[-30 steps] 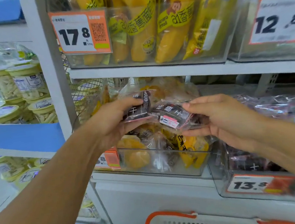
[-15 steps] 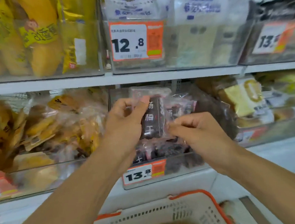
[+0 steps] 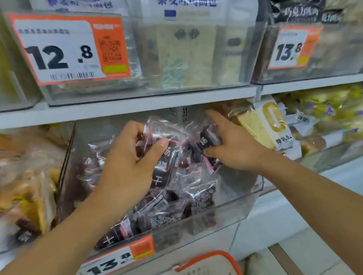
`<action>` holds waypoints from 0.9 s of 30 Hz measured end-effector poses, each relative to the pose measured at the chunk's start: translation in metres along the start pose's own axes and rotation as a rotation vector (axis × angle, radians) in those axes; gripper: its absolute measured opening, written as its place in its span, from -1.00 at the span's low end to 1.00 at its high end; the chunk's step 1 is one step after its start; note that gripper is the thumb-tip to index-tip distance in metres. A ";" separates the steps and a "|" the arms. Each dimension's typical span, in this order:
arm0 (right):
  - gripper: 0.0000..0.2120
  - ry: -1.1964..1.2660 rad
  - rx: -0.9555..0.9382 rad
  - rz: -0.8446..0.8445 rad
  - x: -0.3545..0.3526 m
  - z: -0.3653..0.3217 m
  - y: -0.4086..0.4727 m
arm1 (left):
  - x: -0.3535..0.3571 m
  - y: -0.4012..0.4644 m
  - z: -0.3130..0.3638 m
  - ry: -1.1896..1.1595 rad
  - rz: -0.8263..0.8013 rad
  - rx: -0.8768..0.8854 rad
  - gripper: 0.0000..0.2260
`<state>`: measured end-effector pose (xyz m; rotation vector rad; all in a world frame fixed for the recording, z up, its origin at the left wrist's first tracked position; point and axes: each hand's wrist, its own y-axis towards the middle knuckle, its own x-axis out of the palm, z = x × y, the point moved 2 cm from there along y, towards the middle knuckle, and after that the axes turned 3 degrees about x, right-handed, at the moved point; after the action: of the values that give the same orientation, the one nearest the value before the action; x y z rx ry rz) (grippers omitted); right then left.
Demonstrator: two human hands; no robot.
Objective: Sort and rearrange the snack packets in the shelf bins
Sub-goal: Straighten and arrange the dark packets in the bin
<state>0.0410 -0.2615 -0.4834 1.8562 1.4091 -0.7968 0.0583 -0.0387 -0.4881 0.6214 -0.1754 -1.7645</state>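
Shelf bin [image 3: 237, 207] holds dark snack packets [image 3: 171, 206]; hands [image 3: 126, 164] grip two.

Person's body, head view: two forearms entered from the lower corners of the frame, both uncovered from the frame edge to the wrist, with no sleeve showing on either. Left hand [image 3: 127, 164] and right hand [image 3: 231, 146] were ungloved, and no watch, strap, bracelet or ring showed on the parts in view. Fingernails, where visible on the left thumb, were short and unpainted; the fingertips of both hands were partly hidden, and nothing above the forearms appeared.
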 end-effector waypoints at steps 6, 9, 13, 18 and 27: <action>-0.40 -0.109 -0.026 -0.067 -0.001 -0.016 0.038 | 0.002 0.007 -0.028 -0.388 0.220 -0.294 -0.85; -0.39 -0.161 -0.031 -0.022 -0.006 -0.018 0.046 | -0.003 0.008 -0.035 -0.496 0.272 -0.362 -0.84; -0.38 -0.262 -0.116 0.012 -0.002 -0.013 0.042 | -0.003 0.007 -0.040 -0.502 0.250 -0.327 -0.85; -0.76 -0.497 -0.135 -0.137 0.018 -0.010 0.033 | -0.002 0.006 -0.039 -0.463 0.239 -0.286 -0.77; -0.73 -0.233 -0.100 -0.027 0.021 0.009 0.054 | -0.001 0.005 -0.040 -0.484 0.252 -0.263 -0.77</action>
<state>0.0972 -0.2673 -0.4971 1.6155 1.3034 -0.9076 0.0824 -0.0317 -0.5192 -0.0262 -0.3316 -1.6283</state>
